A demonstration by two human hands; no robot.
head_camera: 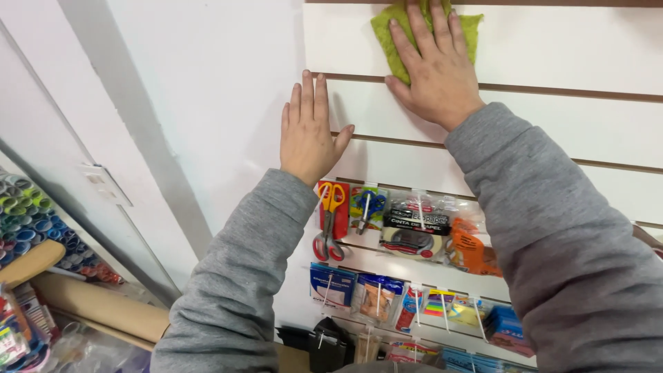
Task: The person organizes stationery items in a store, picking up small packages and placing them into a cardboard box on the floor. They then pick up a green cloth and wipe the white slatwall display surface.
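The right hand (431, 59), fingers spread flat, presses a green fuzzy cleaning cloth (394, 34) against the white slatted wall panel (552, 48) at twelve o'clock. The left hand (309, 131), open and holding nothing, lies palm-flat on the panel's left edge near ten o'clock of centre. Below, toward six o'clock, hooks carry red-and-yellow-handled scissors (330, 220), a clear bag holding a tape roll (414, 231), an orange packet (473, 252) and blue rectangular packets (333, 284). Bare slats stretch open toward three o'clock. Coloured tape rings (27, 221) crowd eight o'clock.
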